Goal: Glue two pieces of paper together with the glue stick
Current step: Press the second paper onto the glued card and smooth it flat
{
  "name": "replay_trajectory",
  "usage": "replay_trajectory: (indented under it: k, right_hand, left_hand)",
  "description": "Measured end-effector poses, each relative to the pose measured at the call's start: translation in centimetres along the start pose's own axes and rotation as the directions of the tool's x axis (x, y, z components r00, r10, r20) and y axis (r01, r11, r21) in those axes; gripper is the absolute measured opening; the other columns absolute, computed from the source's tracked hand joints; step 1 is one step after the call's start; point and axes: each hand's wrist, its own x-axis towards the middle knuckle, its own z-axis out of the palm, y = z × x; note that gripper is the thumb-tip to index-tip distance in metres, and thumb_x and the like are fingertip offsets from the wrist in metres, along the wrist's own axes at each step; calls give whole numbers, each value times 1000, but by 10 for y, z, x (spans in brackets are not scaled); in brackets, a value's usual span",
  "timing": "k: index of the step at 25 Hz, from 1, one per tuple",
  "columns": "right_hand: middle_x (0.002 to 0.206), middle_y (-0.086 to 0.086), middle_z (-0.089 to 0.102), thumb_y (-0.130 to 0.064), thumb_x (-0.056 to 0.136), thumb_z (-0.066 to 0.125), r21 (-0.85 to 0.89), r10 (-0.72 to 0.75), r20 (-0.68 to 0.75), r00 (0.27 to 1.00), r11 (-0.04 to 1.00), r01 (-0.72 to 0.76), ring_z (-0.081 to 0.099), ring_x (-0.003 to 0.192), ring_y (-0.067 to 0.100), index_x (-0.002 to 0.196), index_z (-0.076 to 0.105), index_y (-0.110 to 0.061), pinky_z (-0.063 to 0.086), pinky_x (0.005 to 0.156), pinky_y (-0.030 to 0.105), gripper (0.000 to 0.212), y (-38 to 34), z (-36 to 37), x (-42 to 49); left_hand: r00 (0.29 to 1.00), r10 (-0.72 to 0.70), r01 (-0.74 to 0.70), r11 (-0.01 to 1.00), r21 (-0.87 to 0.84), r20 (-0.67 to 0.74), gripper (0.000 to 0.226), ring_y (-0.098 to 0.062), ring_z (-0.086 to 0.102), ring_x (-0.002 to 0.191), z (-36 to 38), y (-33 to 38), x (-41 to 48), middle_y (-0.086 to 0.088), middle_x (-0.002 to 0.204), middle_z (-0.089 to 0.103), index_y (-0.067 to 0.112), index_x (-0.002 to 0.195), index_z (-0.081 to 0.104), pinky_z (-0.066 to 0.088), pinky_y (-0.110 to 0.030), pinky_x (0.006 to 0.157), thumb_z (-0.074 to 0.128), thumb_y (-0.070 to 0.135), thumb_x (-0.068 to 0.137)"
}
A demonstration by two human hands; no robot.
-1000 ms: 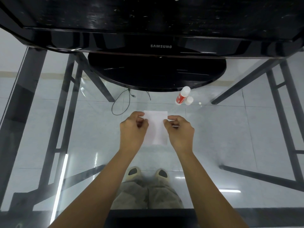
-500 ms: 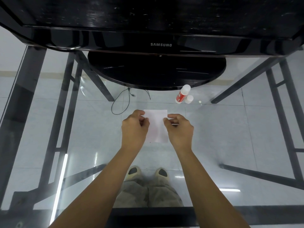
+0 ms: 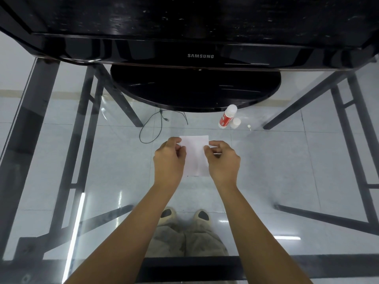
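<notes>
A person's left hand [image 3: 169, 160] and right hand [image 3: 222, 160] pinch opposite side edges of a white paper [image 3: 195, 155] over the middle of a glass table [image 3: 287, 171], thumb & forefinger of each closed on the sheet near its far corners, other fingers curled in. Whether the sheet rests on the glass or is lifted just off it can't be told. A faint lengthwise line down the paper may be a seam or overlap; whether this is one sheet or two already laid together isn't clear.

The glue stick [image 3: 227, 116], red label w/ white ends, stands tilted toward the table's far edge, right of centre, just in front of a monitor's base [image 3: 194, 89]. A small white cap [image 3: 235, 123] sits touching or just beside it, so the stick looks uncapped. A tiny white speck [image 3: 249, 126] lies nearby.

Judging by this, glue is probably on already & the job is at the aligning/pressing stage; left to do: press flat, recap the stick.

Setting: clear glass top on a dark metal frame, pale tiled floor visible thru it, a thin black cable [image 3: 151, 130], a black Samsung monitor [image 3: 201, 27] along the far edge.
</notes>
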Motion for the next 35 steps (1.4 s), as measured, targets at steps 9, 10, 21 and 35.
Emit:
replay_trajectory:
  k: [9,10,21,35]
  right_hand:
    - [96,5,72,-24,88,61,-11,-34,-1,999,999,34,56,66,8,107,63,-16,42,67,15,21,0,1,0]
    - [96,5,72,-24,88,61,-13,-38,-6,999,999,38,56,66,8,107,63,-16,42,66,15,21,0,2,0]
    - [116,9,59,-31,91,54,-408,-277,55,959,871,275,59,98,24,119,53,-14,49,81,32,33,5,2,4]
    - [156,-7,6,-45,95,11,-542,-462,482,745,510,668,-9,140,7,147,5,-25,-10,112,39,56,38,-5,10]
  left_hand:
    - [1000,-12,12,999,36,15,25,-25,63,73,2,-2,2,-13,86,70,3,112,60,44,-26,66,59,8,87]
    - [1000,-11,11,999,37,15,25,-24,62,72,2,-2,2,-13,85,69,3,112,60,45,-27,66,59,8,87]
    - [1000,-21,19,991,131,15,27,-28,63,77,7,0,2,-17,95,67,2,113,60,41,-24,64,54,15,90]
    - [923,379,-364,812,457,62,35,-27,62,56,8,-8,-14,-20,71,66,-9,88,67,54,-26,47,83,-5,57]
